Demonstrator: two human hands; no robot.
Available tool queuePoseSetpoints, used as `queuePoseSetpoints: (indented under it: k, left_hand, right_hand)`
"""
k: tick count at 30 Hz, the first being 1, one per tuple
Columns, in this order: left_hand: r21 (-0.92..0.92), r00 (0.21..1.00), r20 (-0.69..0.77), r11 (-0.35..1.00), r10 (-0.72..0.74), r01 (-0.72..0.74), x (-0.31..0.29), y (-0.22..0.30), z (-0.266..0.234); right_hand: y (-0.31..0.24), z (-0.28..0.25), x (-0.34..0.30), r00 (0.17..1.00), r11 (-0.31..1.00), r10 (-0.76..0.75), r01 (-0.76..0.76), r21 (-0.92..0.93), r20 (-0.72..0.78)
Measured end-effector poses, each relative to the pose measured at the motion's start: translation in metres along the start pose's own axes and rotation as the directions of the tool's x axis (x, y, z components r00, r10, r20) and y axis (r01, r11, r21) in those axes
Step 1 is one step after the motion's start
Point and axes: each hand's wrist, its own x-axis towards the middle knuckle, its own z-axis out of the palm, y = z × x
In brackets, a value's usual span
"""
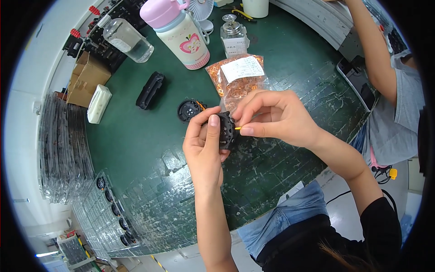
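Observation:
My left hand [202, 143] grips a round black plastic part [228, 130] with a notched rim, thumb on its face and fingers behind. At its right edge, my right hand [276, 115] pinches a small yellow-orange piece [238, 128] between thumb and forefinger, its tip touching or nearly touching the rim. A second round black part [188, 110] with some orange on it lies on the table just beyond my left hand. Behind my right hand lies a clear plastic bag [238, 77] of many small orange pieces, with a white label on top.
A long black part [150, 90], a white block [99, 104] and a cardboard box [87, 78] sit at left. Bottles and a pink-lidded flask [181, 38] stand at the back. Stacked clear trays [63, 149] line the left edge. Another person's arm [374, 45] is at far right.

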Motion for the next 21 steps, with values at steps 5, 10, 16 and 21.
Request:
queuePoseSetpoints:
  k: [5,10,16,21]
  left_hand:
    - [-0.003,1.0,-0.009,1.0,0.003,-0.003,-0.0003,0.0014,-0.0022]
    - [0.003,1.0,-0.018,1.0,-0.001,0.001,-0.0003,0.0017,-0.002]
    - [0.009,1.0,-0.019,1.0,-0.004,0.005,-0.001,0.002,-0.0016]
    - [0.007,1.0,-0.004,1.0,0.015,-0.015,-0.0009,0.0005,-0.0032]
  right_hand:
    - [0.0028,0.0019,0.0001,1.0,1.0,0.002,-0.002,-0.006,0.008]
    - [0.0046,0.0034,-0.0004,0.998,0.997,-0.057,0.058,-0.056,0.013]
    - [0.0068,0.0035,-0.0014,0.996,0.992,-0.084,0.085,-0.091,0.014]
    - [0.0037,0.0048,-0.0018,0.999,0.993,-0.053,0.054,-0.107,0.008]
